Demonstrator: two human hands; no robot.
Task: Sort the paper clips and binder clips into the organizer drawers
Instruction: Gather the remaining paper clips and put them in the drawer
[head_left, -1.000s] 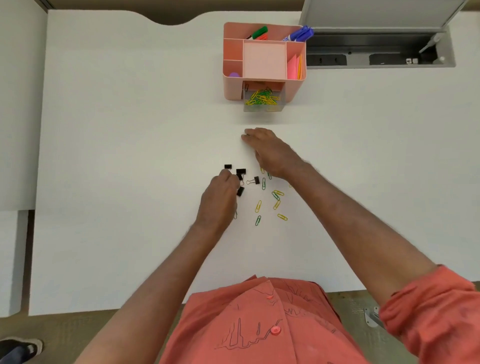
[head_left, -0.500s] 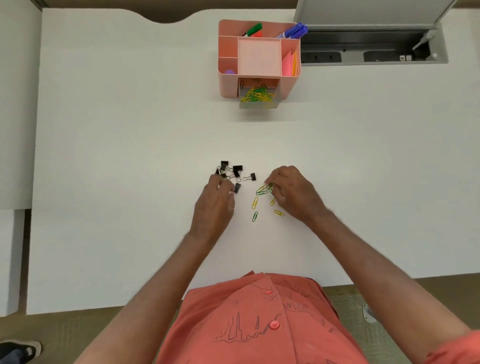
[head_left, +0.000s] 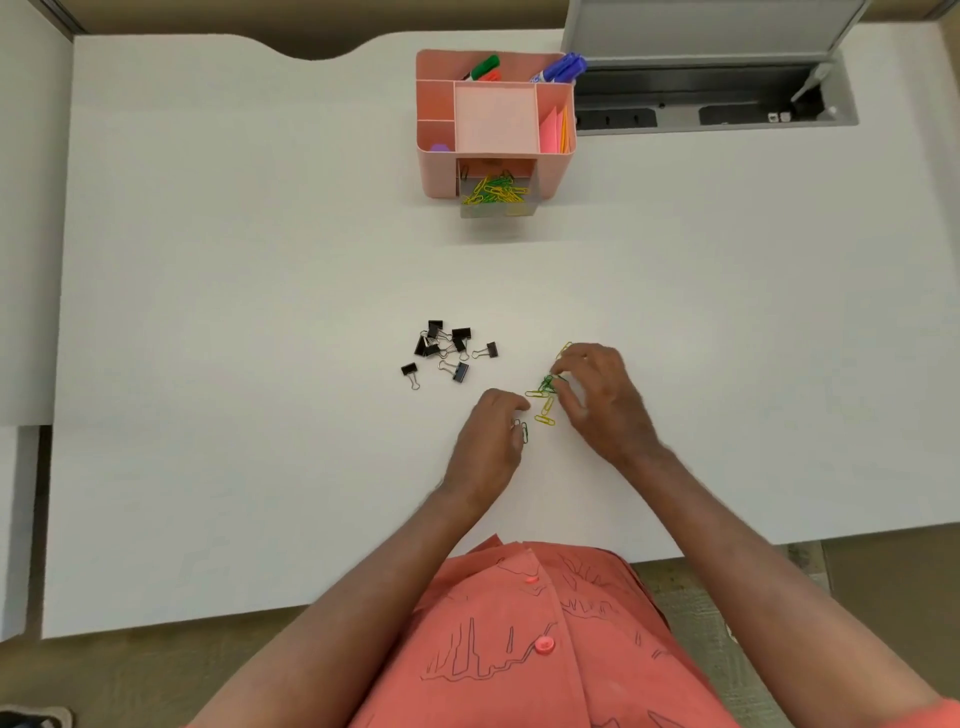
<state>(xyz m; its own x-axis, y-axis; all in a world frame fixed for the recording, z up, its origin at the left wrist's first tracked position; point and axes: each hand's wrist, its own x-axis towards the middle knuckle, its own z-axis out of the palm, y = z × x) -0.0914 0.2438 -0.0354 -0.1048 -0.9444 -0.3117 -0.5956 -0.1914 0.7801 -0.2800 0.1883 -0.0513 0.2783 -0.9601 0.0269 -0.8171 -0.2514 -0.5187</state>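
Right hand (head_left: 597, 400) fingers pinching a tangled bunch of paper clips (head_left: 545, 387) mid-desk, left hand (head_left: 491, 431) curled round one, so strays could easily drop before reaching the far drawer (head_left: 493, 200).

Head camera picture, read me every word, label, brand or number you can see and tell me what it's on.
No text can be read anywhere in this view.
Blue marker in the pink organizer: its white barrel carries print, too small and blurred to read.
Green marker: no legible label.
Shirt: drawn lines only, no letters.
Binder clips and paper clips: no markings visible.
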